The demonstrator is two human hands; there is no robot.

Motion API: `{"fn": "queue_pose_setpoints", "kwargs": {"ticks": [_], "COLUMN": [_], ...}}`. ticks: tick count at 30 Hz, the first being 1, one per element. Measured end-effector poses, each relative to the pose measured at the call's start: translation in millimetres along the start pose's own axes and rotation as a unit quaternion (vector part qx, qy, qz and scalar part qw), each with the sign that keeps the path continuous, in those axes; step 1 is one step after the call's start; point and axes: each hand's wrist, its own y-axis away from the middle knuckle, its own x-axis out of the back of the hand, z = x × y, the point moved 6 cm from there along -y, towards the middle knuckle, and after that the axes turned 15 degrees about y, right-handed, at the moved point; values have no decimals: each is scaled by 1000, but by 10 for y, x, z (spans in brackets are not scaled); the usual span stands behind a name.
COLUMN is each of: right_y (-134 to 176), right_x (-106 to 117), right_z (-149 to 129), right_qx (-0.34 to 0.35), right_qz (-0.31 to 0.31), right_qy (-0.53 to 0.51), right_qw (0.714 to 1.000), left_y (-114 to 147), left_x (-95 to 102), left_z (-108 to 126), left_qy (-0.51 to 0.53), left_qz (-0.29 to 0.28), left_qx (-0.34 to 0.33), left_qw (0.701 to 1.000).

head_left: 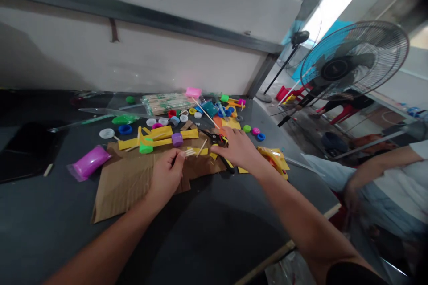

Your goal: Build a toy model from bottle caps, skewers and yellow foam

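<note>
My left hand (169, 171) is closed in a pinch on several short wooden sticks (190, 152), above a brown cardboard sheet (123, 182). To its right, my right hand (239, 147) has thumb and fingers around black pliers (216, 139) with red and yellow marks; the palm hides part of them. Just beyond its fingertips lies a long thin stick (206, 113). In front of the hands are yellow strips (160, 133), with a purple cap (177, 139) and a bright green cap (146, 145) on them. Another short stick (202, 147) lies between the hands.
A pink-purple packet (89, 162) lies at the left. Behind are bundled wooden sticks (167, 103) in plastic, a pink packet (193, 92) and scattered caps, including a blue one (125, 129). A yellow packet (276, 160) sits right. A fan (336, 69) and a seated person (384, 182) are further right.
</note>
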Motion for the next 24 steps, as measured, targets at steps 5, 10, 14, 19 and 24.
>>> {"fn": "queue_pose_setpoints", "kwargs": {"ticks": [5,10,14,19,24], "right_y": [162,2,-418,-835,-733], "right_x": [-358,-390,-419,-493,-373], "right_z": [252,341,343,368,86], "right_qx": [11,-39,-4,53,181], "right_qz": [-89,-44,-9,11,52], "right_qy": [86,67,73,96,91], "right_qw": [992,996,997,994,978], "left_y": [-16,-39,-40,-34,-41], "left_x": [-13,-36,-40,-34,-34], "left_z": [-74,-167,-178,-161,-149], "left_qy": [-13,7,11,27,32], "left_qz": [-12,-22,-26,-27,-12], "left_qx": [-2,-15,-3,5,10], "left_qw": [1000,1000,1000,999,999]}}
